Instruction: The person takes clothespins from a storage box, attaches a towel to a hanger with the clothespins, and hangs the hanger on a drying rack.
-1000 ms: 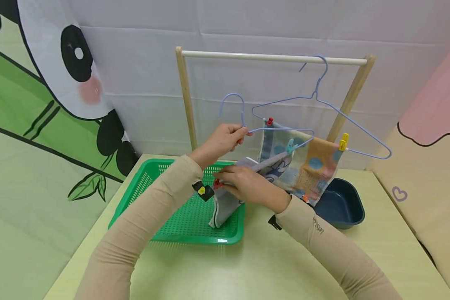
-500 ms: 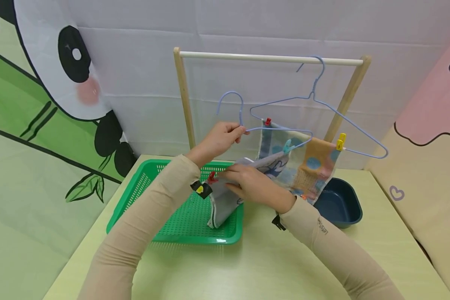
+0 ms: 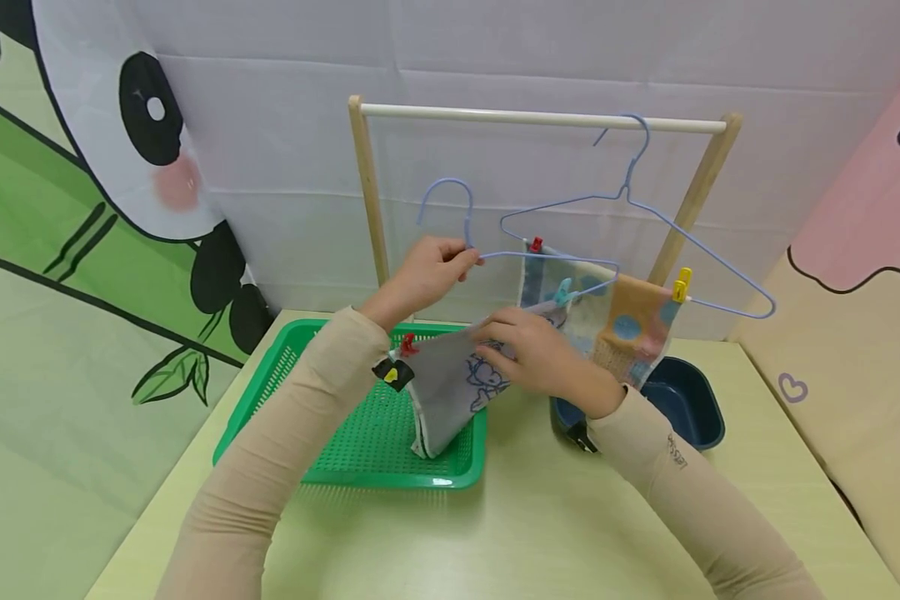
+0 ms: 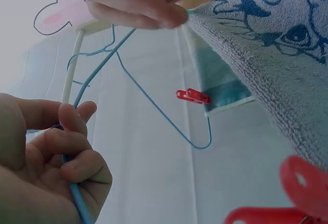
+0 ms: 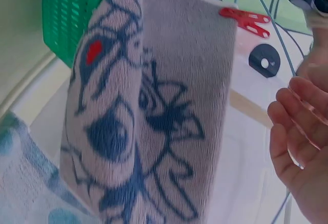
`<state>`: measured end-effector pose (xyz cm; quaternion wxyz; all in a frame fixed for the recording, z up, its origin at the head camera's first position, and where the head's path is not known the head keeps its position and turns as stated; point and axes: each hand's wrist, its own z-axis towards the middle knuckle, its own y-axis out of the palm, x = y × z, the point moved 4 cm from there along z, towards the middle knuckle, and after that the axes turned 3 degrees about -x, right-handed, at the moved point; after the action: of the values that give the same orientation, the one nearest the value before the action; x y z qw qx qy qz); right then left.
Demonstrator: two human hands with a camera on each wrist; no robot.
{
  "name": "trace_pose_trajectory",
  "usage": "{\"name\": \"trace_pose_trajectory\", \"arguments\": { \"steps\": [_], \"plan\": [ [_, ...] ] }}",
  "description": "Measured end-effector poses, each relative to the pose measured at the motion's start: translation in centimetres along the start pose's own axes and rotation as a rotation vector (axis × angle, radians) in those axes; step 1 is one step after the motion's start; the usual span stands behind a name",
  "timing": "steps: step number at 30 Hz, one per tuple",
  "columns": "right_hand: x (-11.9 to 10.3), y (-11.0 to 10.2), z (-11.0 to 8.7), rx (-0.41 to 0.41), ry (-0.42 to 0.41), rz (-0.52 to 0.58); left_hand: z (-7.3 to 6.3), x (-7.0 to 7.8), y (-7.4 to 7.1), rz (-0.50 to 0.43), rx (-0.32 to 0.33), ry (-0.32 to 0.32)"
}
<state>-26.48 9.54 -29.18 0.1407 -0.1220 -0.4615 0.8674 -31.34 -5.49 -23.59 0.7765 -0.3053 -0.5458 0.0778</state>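
My left hand (image 3: 435, 271) grips a blue wire hanger (image 3: 543, 255) near its neck, fingers curled round the wire in the left wrist view. From this hanger hangs a grey towel (image 3: 450, 375) with dark blue cartoon drawings. A red clothespin (image 3: 408, 344) is on the towel's left corner, and a light teal clothespin (image 3: 564, 292) is at its right end. My right hand (image 3: 536, 354) is in front of the towel's upper right part, fingers loosely bent and pinching nothing. In the right wrist view, the right hand (image 5: 302, 137) appears beside the towel (image 5: 174, 106).
A white-bar rack (image 3: 495, 114) with wooden posts stands behind. On it a second blue hanger (image 3: 708, 246) carries a patterned cloth (image 3: 630, 321) with red and yellow clothespins (image 3: 682, 285). A green basket (image 3: 270, 417) lies below the towel; a dark blue basin (image 3: 690, 408) is at right.
My right hand has moved right, away from the red clothespin, uncovering more of the towel. My left hand, hanger and towel have shifted slightly left.
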Motion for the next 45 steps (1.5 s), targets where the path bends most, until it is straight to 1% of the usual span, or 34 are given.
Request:
{"name": "trace_pose_trajectory", "arguments": {
  "steps": [3, 5, 8, 11, 14, 20, 26, 35, 38, 41, 45],
  "plan": [
    [0.4, -0.8, -0.3, 0.075, -0.022, 0.01, -0.1, -0.1, -0.3, 0.031, 0.011, 0.007],
    [0.7, -1.3, -0.6, 0.109, -0.028, 0.012, -0.2, 0.0, -0.6, 0.045, 0.023, 0.011],
    [1.2, -1.8, -1.0, 0.116, -0.019, 0.012, -0.3, 0.0, -0.9, 0.064, 0.028, 0.008],
    [1.7, -2.3, -1.4, 0.111, -0.005, -0.001, -0.5, -0.1, -1.2, 0.086, 0.029, -0.008],
    [2.2, -2.8, -1.9, 0.125, 0.019, -0.023, -0.6, -0.3, -1.5, 0.113, 0.029, -0.025],
    [2.9, -3.9, -2.5, 0.159, 0.075, -0.056, -0.7, -0.8, -1.7, 0.153, 0.034, -0.019],
    [3.6, -4.8, -3.2, 0.189, 0.118, -0.087, -0.8, -1.1, -1.9, 0.146, 0.041, -0.003],
    [4.9, -5.8, -3.9, 0.222, 0.149, -0.136, -0.9, -1.5, -2.3, 0.154, 0.038, -0.014],
    [5.3, -6.0, -4.0, 0.23, 0.187, -0.143, -1.0, -1.6, -2.4, 0.159, 0.031, -0.007],
    [5.8, -6.1, -4.2, 0.231, 0.257, -0.147, -1.1, -1.7, -2.6, 0.168, 0.014, 0.009],
    [6.3, -6.0, -4.6, 0.196, 0.346, -0.131, -1.3, -1.5, -2.7, 0.169, -0.006, 0.039]
  ]
}}
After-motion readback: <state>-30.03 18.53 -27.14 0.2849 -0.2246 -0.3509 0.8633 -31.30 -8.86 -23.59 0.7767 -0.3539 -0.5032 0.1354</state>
